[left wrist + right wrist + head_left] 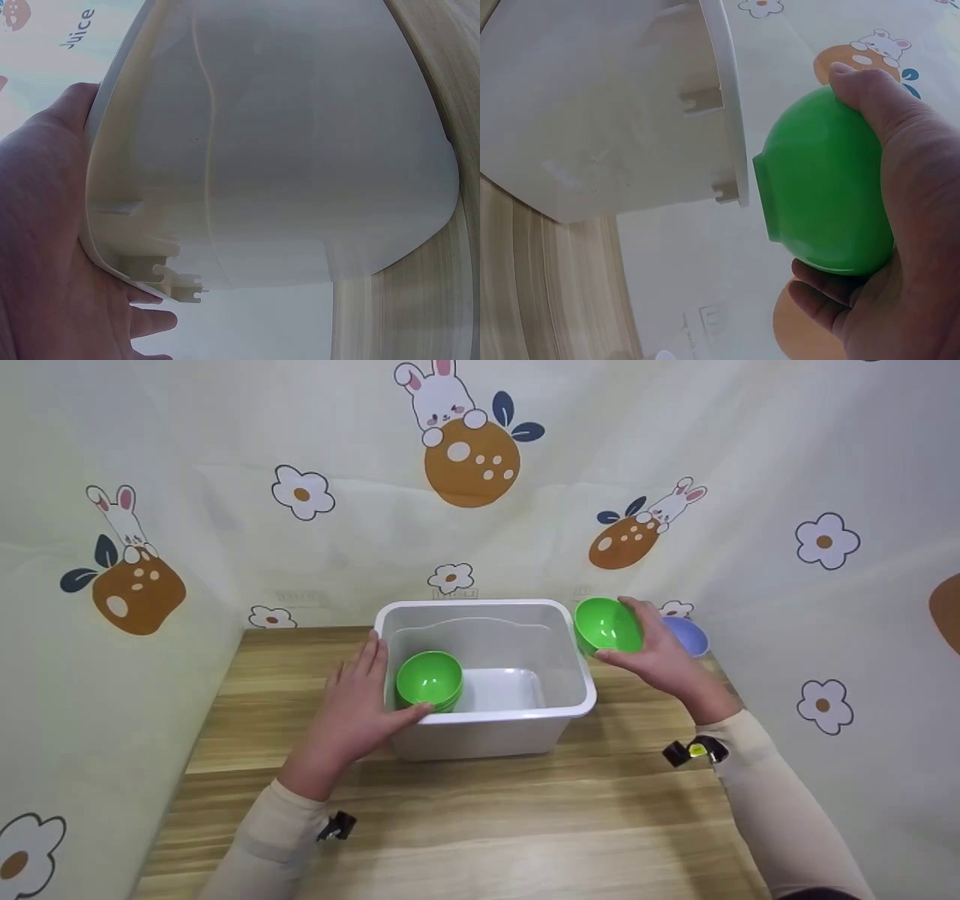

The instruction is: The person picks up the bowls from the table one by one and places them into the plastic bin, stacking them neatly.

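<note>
My right hand (660, 652) grips a green bowl (606, 624) by its sides, thumb and fingers spread around it. It is held in the air just right of the white bin (480, 739), tilted with its inside toward the head camera. The right wrist view shows the bowl's (825, 180) rounded outside and foot close to the bin's rim. My left hand (352, 701) rests at the bin's near left corner, thumb along the front rim, fingers straight along the left side. Inside the bin, at its left, stands a stack of green bowls (430, 679).
A purple bowl (688, 636) stands at the table's far right edge, partly behind my right hand. The bin sits on the wooden table (487, 825). Printed cloth walls (345, 555) rise at the back and both sides.
</note>
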`<state>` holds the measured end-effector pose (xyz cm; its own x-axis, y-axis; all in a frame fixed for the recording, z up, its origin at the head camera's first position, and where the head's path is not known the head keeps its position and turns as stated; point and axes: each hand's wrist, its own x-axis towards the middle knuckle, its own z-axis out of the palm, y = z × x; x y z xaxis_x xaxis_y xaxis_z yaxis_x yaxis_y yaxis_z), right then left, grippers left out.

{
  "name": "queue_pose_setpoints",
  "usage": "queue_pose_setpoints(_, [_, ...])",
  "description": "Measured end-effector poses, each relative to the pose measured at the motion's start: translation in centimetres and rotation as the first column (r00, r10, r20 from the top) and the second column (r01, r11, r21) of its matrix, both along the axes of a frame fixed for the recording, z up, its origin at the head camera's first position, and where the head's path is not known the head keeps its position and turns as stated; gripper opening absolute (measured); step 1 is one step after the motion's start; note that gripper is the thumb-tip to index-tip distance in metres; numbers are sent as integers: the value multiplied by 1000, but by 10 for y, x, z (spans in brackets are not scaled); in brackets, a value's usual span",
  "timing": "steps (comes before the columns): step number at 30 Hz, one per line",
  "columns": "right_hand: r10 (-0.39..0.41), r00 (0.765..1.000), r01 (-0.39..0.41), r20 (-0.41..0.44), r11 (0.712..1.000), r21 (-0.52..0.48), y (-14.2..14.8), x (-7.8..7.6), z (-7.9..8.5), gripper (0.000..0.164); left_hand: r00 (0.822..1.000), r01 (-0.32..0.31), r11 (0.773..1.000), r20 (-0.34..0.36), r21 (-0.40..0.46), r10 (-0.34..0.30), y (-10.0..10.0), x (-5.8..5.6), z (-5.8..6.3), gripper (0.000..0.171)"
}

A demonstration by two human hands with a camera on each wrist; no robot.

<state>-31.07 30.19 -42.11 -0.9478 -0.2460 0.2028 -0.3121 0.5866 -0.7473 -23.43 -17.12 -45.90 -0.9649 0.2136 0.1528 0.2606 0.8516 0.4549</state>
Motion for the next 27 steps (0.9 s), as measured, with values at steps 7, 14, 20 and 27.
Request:
queue_pose_setpoints(7, [18, 1000, -18, -5, 1000, 15, -8, -2, 0, 104, 1000, -2, 1000, -6, 1, 2, 0, -1, -1, 128])
queue_pose_setpoints(14, [31, 1000, -31, 2, 999, 14, -15, -1, 5, 105, 1000, -3, 1000, -2, 0, 3, 0, 0, -1, 130])
queue_pose_setpoints(20, [55, 998, -54, -23, 998, 22, -21, -2, 8, 105, 1000, -2, 1000, -4, -7, 2, 0, 0, 0, 129])
queue_pose_setpoints(27, [92, 995, -90, -30, 995, 37, -28, -3, 10, 107, 1000, -1, 1000, -17, 8, 1, 0, 0, -1, 128])
